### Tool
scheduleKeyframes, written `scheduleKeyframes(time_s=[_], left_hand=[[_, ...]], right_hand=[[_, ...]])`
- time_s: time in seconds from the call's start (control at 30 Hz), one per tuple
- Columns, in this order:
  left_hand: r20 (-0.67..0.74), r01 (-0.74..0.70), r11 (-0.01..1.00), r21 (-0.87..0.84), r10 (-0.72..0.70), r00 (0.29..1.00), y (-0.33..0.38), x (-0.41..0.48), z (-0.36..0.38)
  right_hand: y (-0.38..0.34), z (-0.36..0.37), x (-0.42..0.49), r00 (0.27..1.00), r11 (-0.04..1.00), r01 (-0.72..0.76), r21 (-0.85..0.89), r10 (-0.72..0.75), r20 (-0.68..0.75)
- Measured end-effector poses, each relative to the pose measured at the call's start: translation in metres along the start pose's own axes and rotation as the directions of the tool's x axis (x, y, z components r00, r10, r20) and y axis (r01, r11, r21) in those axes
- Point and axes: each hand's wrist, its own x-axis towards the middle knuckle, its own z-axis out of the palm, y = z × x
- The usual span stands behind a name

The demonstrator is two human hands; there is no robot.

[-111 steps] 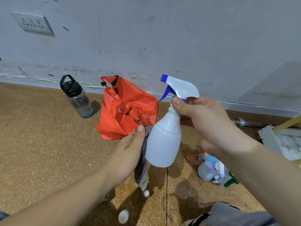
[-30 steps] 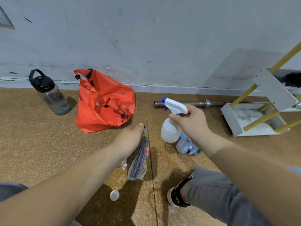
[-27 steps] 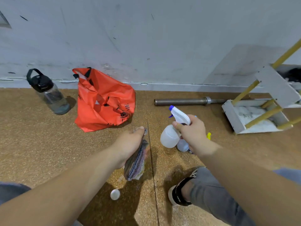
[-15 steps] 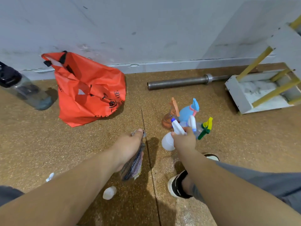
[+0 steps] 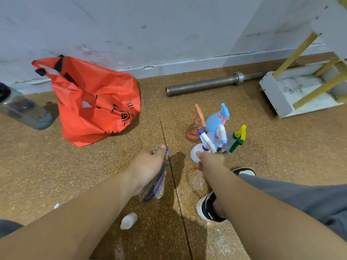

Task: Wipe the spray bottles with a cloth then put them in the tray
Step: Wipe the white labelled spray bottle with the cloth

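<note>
**Bottle Set-Down: Tip-Over Hazard**

Right hand (image 5: 210, 162) grasps the white spray bottle (image 5: 195, 155) at its neck, low, just beside the standing bottles (image 5: 216, 121); left hand (image 5: 148, 166) clutches the cloth (image 5: 155, 186); tray (image 5: 276, 98) lies far right, well apart; a careless set-down may topple neighbours; orange bag (image 5: 97, 102) print is creased and mostly unreadable

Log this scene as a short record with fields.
left hand: grips cloth
right hand: holds white bottle by its neck, beside the others
cluster: orange bottle, blue bottle, white-trigger bottle, green-trigger bottle
tray: far right, no bottles visible inside
also: red bag, bar
</note>
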Motion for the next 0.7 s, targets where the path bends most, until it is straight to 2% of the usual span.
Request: scheduleKeyframes(time_s=[0.07,0.1,0.17,0.27,0.37,0.53,0.7], left_hand=[[-0.019,-0.016,1.000,0.011,0.016,1.000,0.000,-0.011,-0.007],[-0.021,-0.027,0.999,0.018,0.028,0.999,-0.002,-0.016,-0.012],[-0.027,-0.061,0.998,0.025,0.062,0.998,-0.006,-0.031,-0.022],[-0.069,-0.105,0.994,0.030,0.107,0.992,-0.019,-0.056,-0.044],[-0.148,-0.082,0.996,0.018,0.084,0.985,-0.042,-0.075,-0.069],[-0.299,-0.005,0.993,-0.121,-0.032,0.954,-0.097,-0.102,-0.098],[-0.333,0.056,0.962,-0.269,-0.148,0.931,-0.154,-0.111,-0.081]], right_hand=[[0.008,-0.003,-0.015,0.979,0.980,-0.137,-0.147,0.157,0.130],[0.012,-0.003,-0.025,0.965,0.958,-0.146,-0.246,0.193,0.178],[0.017,0.004,-0.047,0.944,0.908,-0.059,-0.414,0.185,0.272],[0.021,0.025,-0.075,0.899,0.819,0.189,-0.541,0.077,0.431],[0.022,0.047,-0.107,0.849,0.747,0.351,-0.564,0.000,0.529],[0.053,0.090,-0.156,0.779,0.673,0.493,-0.551,-0.059,0.624],[0.086,0.105,-0.164,0.745,0.650,0.520,-0.554,-0.027,0.667]])
